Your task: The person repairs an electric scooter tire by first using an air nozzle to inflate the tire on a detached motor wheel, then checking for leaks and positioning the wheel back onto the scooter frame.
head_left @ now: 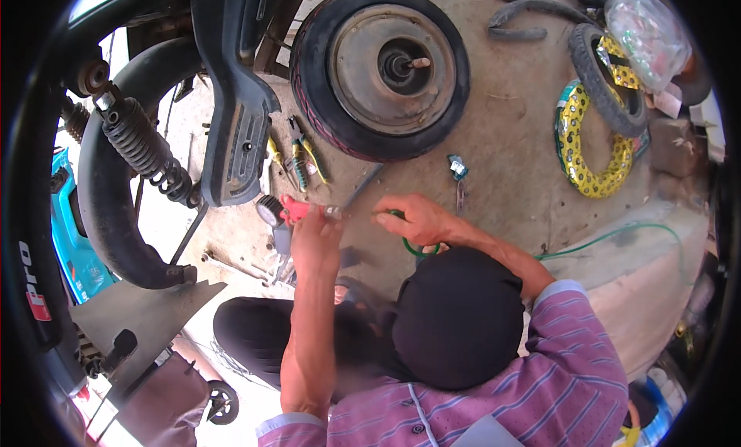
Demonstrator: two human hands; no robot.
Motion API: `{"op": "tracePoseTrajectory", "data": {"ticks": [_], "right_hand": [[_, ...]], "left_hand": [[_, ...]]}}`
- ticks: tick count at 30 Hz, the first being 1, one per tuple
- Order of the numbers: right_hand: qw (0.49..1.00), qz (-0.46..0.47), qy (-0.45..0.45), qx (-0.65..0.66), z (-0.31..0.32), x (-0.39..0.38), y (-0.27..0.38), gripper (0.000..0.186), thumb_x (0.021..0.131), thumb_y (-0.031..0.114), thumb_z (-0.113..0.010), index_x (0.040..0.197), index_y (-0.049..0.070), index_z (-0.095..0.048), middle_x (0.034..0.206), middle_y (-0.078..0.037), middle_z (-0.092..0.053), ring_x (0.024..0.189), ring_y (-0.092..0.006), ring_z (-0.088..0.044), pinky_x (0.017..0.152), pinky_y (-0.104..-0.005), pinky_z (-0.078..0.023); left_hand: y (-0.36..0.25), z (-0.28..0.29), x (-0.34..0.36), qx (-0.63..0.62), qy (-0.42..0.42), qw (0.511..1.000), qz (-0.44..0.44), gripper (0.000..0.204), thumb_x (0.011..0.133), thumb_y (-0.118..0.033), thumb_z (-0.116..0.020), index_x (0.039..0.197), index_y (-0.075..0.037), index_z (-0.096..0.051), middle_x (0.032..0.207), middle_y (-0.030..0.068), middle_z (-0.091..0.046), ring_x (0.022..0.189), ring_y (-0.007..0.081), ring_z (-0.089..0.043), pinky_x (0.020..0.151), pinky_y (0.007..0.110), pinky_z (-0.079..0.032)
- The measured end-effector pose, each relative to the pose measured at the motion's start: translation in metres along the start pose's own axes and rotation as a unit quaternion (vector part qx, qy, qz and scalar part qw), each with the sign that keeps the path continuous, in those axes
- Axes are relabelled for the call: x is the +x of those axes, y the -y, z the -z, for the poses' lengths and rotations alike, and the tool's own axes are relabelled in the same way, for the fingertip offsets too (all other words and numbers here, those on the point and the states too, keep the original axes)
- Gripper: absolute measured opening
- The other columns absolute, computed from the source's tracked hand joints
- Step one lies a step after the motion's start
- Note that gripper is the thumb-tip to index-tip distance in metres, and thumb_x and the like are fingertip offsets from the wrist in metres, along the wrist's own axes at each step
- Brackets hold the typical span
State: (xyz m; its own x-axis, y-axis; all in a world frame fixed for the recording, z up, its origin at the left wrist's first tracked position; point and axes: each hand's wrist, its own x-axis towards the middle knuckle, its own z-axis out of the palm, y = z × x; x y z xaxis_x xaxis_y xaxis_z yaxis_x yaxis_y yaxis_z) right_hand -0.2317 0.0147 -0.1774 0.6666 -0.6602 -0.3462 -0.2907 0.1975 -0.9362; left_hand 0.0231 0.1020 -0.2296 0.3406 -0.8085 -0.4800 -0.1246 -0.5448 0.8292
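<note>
My left hand (315,229) is closed around a red tyre inflator (295,209) with a round black-rimmed gauge. A pale metal end of it points to the right. My right hand (421,219) is a short way to the right, with fingers curled on a thin green hose (409,248). The hose loops below that hand and shows again farther right. Whether its end meets the inflator I cannot tell. Beyond both hands a wheel with a black tyre (305,76) lies flat, with a threaded axle at its hub.
Pliers (299,165) and other hand tools lie between the wheel and a scooter frame. A shock absorber (143,142) and a mudguard (100,192) stand at left. At far right are a yellow-wrapped tyre (571,150), a bare tyre (583,57) and a plastic bag (647,34).
</note>
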Motion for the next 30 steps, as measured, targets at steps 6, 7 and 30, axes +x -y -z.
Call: {"op": "tracePoseTrajectory", "data": {"ticks": [6,7,30], "right_hand": [[0.999,0.038,0.006,-0.034,0.001,-0.006,0.007,0.033,0.099,0.032,-0.063,0.115,0.004,-0.07,0.099,-0.02,-0.073,0.094,-0.0376,-0.071,0.081,-0.0442,-0.054],[0.998,0.022,0.011,-0.049,0.001,-0.005,0.013,0.033,0.099,0.033,-0.063,0.115,0.005,-0.07,0.099,-0.02,-0.073,0.093,-0.0389,-0.071,0.081,-0.045,-0.054],[0.978,-0.015,-0.058,-0.2,-0.024,0.017,0.011,0.027,0.098,0.031,-0.061,0.097,0.005,-0.068,0.081,-0.023,-0.07,0.08,-0.047,-0.067,0.071,-0.0564,-0.05]], "left_hand": [[-0.072,-0.009,-0.03,-0.378,-0.089,0.907,0.161,0.023,0.105,-0.02,-0.062,0.111,-0.001,-0.051,0.101,0.0096,-0.061,0.092,0.0225,-0.065,0.078,0.04,-0.057],[-0.07,-0.01,-0.031,-0.378,-0.09,0.907,0.162,0.023,0.105,-0.02,-0.062,0.111,-0.001,-0.051,0.101,0.0096,-0.061,0.092,0.0225,-0.065,0.078,0.04,-0.057],[-0.039,-0.045,0.001,-0.338,-0.106,0.923,0.152,0.03,0.099,-0.014,-0.069,0.114,0.001,-0.047,0.102,0.0113,-0.061,0.083,0.0204,-0.067,0.073,0.038,-0.064]]}}
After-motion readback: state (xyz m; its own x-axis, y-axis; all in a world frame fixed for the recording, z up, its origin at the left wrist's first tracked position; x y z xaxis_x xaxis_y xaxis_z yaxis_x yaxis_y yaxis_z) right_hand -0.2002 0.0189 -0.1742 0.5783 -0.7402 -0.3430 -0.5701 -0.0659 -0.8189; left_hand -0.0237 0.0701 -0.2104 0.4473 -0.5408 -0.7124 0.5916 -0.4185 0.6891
